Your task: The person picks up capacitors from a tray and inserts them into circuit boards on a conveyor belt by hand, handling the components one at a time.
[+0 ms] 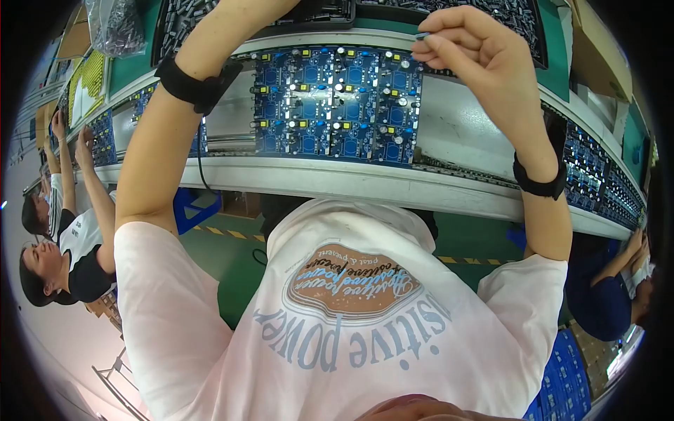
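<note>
In front of me lies a blue circuit board panel [305, 146], made of several repeated sections carrying yellow blocks, silver cylinders and small blue parts. Above its far right corner, my right hand [484, 52] pinches a small capacitor [422, 36] between thumb and forefinger, the other fingers loosely curled. My left hand [261, 7] reaches over the far bins and is cut off by the upper edge, so its fingers are hidden. Loose dark capacitors fill a black bin [354, 14] beyond the board. Black bands circle both wrists, and a cord hangs from the left one.
The board rests between the rails of a conveyor line [309, 175]. More blue boards [590, 165] sit along it to the right, others to the left. A plastic bag of parts [118, 28] lies far left. Co-workers sit on both sides; a cardboard box [600, 45] stands far right.
</note>
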